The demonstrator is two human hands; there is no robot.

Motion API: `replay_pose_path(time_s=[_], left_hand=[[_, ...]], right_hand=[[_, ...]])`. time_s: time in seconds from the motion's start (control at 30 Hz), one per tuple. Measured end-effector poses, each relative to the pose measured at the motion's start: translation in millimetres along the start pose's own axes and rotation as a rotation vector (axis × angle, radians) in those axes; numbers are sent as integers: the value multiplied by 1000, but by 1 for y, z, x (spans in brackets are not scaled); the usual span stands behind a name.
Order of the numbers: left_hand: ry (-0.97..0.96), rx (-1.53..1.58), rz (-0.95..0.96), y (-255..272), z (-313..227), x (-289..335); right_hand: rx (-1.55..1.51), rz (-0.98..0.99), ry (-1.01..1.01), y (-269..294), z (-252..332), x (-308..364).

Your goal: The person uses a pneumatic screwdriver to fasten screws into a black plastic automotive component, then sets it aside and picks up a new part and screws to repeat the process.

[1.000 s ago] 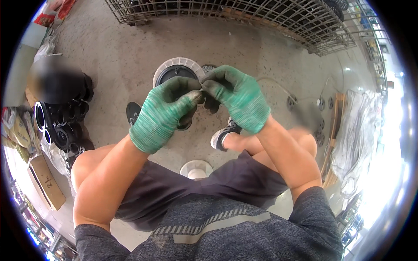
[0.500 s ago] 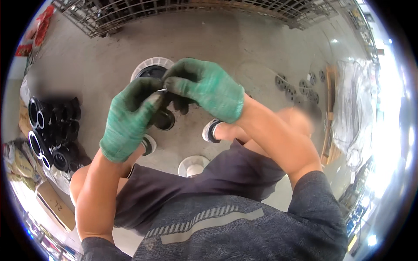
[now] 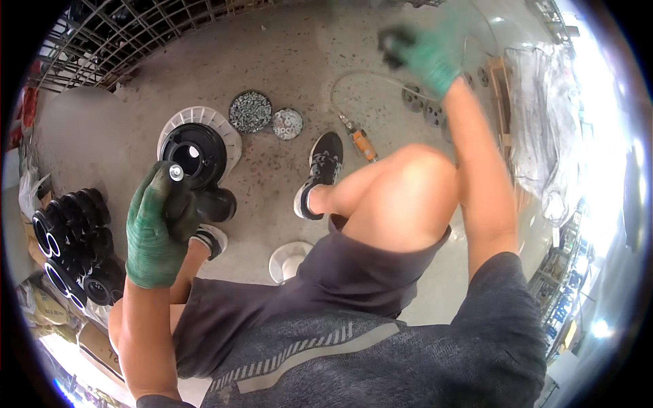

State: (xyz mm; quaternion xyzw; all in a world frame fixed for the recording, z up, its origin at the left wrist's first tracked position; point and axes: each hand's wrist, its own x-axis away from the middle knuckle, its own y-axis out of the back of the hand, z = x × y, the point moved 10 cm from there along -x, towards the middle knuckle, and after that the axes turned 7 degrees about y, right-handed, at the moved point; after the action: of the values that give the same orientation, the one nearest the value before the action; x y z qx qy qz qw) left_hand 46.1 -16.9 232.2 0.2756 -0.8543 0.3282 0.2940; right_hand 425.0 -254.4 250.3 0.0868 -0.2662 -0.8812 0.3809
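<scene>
Between thumb and fingers of my left hand [image 3: 160, 228], in a green knit glove with dark fingertips, is a small silver bolt with a washer [image 3: 176, 173], its round end facing up. Just beyond that hand, a black round wheel hub [image 3: 178, 144] with a hole in its middle lies on a white slotted round stand [image 3: 232, 136]. My right hand [image 3: 423, 56], gloved alike, is stretched far out to the right above the floor. Motion smears its fingers, so whether it holds anything does not show.
A dish of bolts [image 3: 250, 111] and a smaller dish of washers [image 3: 288, 124] are on the floor. An orange air tool [image 3: 364, 145] with a hose lies by my knee. Black wheels [image 3: 75, 224] are stacked at left; a wire cage [image 3: 136, 41] stands at far left.
My hands have parted. The left, holding the bolt, has moved left and nearer to me; the right has swung far out to the right. My view has shifted, and the dishes and air tool now show.
</scene>
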Motion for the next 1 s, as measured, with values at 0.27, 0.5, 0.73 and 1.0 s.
replay_pose_path(time_s=[0.27,0.5,0.73,1.0], left_hand=[[13,-29,-54,-2,-3,-17],[25,-152,-115,-3,-8,-16],[-33,-127,21,-17,-11,-31],[-135,-3,69,0,-32,-1]], right_hand=[[861,634,-758,-150,-353,182],[778,569,-797,-202,-377,175],[442,196,-759,-94,-371,138],[-879,-540,14,64,28,-3]])
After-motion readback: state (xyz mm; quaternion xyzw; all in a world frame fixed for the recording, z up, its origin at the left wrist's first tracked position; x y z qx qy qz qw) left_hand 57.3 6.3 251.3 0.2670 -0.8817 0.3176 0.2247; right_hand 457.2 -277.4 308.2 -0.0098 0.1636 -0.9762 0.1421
